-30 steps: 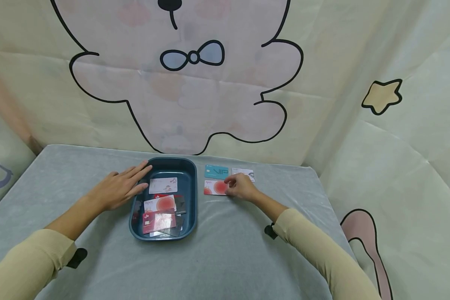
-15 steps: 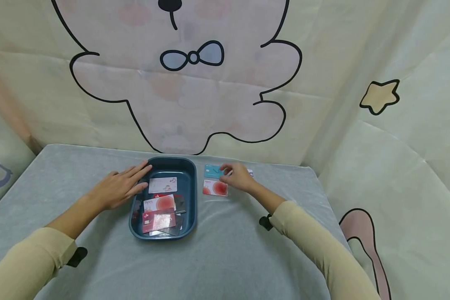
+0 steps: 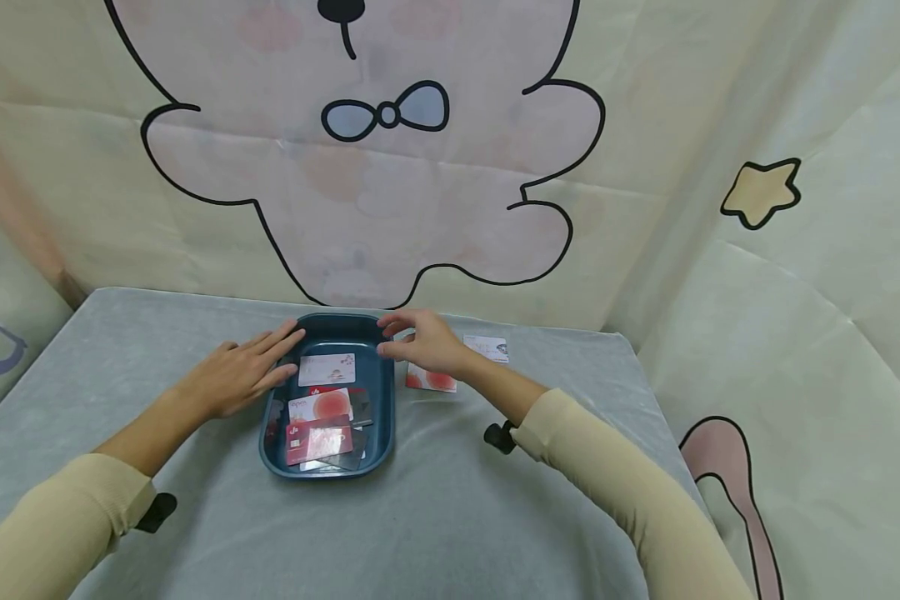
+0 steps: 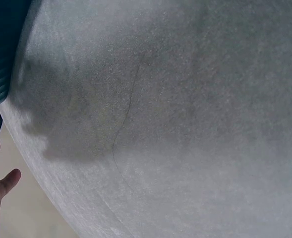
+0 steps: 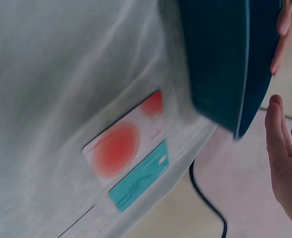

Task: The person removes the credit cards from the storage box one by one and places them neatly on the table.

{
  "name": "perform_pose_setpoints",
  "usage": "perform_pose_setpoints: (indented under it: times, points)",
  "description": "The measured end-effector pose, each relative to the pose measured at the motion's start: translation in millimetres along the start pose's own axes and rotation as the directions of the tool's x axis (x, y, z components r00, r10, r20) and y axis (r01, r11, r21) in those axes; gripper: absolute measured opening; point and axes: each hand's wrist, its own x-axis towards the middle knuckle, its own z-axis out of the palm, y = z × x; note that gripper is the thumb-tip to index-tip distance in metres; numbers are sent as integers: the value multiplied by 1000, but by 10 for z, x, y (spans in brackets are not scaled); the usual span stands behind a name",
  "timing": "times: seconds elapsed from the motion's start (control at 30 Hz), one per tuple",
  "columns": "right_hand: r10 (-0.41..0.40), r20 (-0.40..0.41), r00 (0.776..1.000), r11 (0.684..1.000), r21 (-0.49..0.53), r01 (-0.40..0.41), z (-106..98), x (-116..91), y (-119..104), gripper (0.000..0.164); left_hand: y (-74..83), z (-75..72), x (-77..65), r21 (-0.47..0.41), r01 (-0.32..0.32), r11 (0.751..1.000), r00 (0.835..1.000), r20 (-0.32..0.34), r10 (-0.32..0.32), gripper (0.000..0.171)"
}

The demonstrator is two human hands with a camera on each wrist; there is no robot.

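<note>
In the head view, my right hand [image 3: 423,343], fingers parted and pinching nothing visible, has left the loose white-and-red cards [image 3: 433,382] for the blue rectangular tray's [image 3: 382,417] far right corner, so both hands are there. My left hand [image 3: 243,379] lies spread on its left edge. Inside, a crimson plastic card [image 3: 318,440] overlaps others. Left wrist: mostly grey cloth-covered table [image 4: 160,99]. Right wrist: a teal plastic card [image 5: 140,176] lies outside.

Nothing legible for certain: dark lettering on the teal card [image 5: 140,176] is blurred, small script on the red-circle card [image 5: 117,148] too soft, and print on the pink-dotted card [image 3: 320,407] inside the tray [image 3: 376,358] too small to make out.
</note>
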Motion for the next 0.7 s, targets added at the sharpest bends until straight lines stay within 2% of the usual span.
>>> perform_pose_setpoints:
  times: [0.13, 0.2, 0.4, 0.7]
  points:
    - [50, 91, 995, 999, 8, -51, 128, 4, -94, 44, 9, -8, -3, -7, 7, 1000, 1000, 7, -7, 68]
    - [76, 138, 988, 997, -19, -74, 188, 13, -122, 46, 13, -16, -5, -9, 5, 1000, 1000, 7, -5, 68]
    - [140, 250, 958, 986, -126, -111, 367, 45, -173, 55, 16, -21, -7, -6, -4, 1000, 1000, 1, 4, 68]
    - [178, 374, 910, 982, -132, -138, 543, 67, -186, 60, 10, -6, -4, -6, -10, 1000, 1000, 8, 10, 66]
